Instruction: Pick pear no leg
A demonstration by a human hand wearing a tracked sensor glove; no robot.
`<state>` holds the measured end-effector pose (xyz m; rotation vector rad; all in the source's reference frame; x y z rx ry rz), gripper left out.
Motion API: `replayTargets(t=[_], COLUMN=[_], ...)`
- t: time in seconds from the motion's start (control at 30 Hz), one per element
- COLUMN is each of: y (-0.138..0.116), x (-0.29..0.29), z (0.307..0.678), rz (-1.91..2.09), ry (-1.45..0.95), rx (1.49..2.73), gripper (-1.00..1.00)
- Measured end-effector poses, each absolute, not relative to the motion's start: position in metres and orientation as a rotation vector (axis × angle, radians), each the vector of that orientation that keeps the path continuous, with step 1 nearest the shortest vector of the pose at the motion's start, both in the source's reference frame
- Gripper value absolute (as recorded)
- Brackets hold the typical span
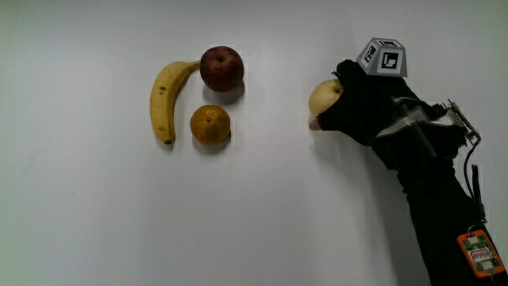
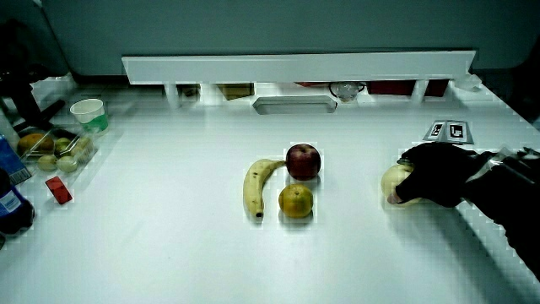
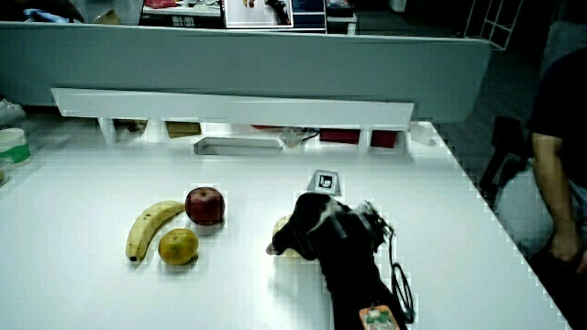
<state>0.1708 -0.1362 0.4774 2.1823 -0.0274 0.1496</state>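
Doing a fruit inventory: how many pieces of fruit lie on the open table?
4. Banana, apple and orange cluster together; the pear sits apart under the hand. A side-view container's contents are unclear.

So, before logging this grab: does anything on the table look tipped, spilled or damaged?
Nothing stands out. The hand is closed on the pear; the banana, apple and orange lie grouped and intact.

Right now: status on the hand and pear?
Hand closed around pear, pear on the table. Banana, apple, orange grouped apart. Nothing in the way.
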Motion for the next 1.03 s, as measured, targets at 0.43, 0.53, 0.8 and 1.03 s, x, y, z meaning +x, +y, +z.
replayTargets(t=[0.43, 0.53, 0.8, 1.03], y=[-0.136, -0.137, -0.138, -0.128], x=[0.172, 0.17, 0.151, 0.118], z=[0.472, 0.464, 0.42, 0.39], rz=[0.155, 0.16, 0.16, 0.276], ry=[-0.063, -0.072, -0.174, -0.378], rx=[2.256, 2.276, 2.35, 2.369], gripper=[1.0, 1.0, 1.0, 1.0])
